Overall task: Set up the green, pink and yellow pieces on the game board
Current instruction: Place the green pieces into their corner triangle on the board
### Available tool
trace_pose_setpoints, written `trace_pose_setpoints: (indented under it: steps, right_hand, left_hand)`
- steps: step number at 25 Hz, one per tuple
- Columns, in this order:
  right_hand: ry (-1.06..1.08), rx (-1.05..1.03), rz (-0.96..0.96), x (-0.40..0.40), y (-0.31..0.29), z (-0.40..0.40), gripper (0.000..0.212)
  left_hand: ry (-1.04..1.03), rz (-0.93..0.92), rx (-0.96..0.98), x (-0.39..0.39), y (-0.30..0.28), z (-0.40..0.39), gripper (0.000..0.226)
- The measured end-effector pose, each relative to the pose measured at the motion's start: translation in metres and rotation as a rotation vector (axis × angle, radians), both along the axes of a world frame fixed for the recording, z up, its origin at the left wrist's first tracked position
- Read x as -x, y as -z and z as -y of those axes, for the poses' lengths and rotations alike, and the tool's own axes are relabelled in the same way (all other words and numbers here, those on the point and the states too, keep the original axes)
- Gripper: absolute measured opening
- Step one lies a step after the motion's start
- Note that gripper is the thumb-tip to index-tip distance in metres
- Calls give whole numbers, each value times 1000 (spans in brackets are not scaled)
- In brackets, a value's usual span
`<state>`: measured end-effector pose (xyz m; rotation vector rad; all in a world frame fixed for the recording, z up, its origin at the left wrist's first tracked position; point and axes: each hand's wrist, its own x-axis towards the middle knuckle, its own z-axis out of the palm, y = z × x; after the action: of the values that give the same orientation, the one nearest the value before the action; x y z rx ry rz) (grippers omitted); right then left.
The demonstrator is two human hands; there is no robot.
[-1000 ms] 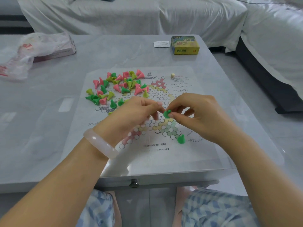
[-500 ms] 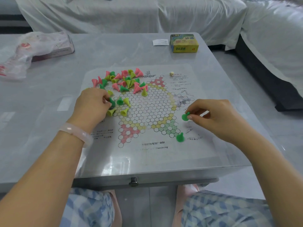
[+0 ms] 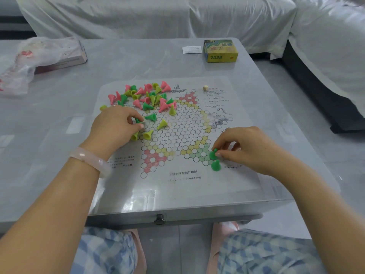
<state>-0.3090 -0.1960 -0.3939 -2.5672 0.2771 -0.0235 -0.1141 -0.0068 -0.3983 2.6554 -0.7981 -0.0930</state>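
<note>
A paper game board (image 3: 177,180) with a star of circles lies on the grey table. A heap of green, pink and yellow cone pieces (image 3: 146,96) covers its far left corner. My right hand (image 3: 246,147) pinches a green piece (image 3: 213,154) upright on the green corner of the star, right beside another green piece (image 3: 215,166) standing at the tip. My left hand (image 3: 115,125) rests at the heap's near edge, its fingertips closed on a dark green piece (image 3: 137,121). Loose yellow pieces (image 3: 147,134) lie by that hand.
A small die (image 3: 205,88) sits at the board's far right. A yellow-green box (image 3: 220,50) and a white slip (image 3: 192,50) stand at the table's back. A plastic bag over a flat box (image 3: 45,54) lies far left. A drawer knob (image 3: 159,218) is at the near edge.
My right hand has carried the green piece down to the green corner beside the standing one. My left hand went from the board's middle to the heap and pinched a green piece.
</note>
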Motion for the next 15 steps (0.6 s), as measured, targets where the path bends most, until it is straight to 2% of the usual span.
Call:
trace_pose_setpoints:
  steps: [6,15]
  right_hand:
    - [4,-11,5,1,0,-2,6]
    - [-18,15,-16,1,-1,-2,11]
  left_hand:
    - [-23,41,15,-1,3,-1,11]
    - [-40,43,179,3,-3,0,10]
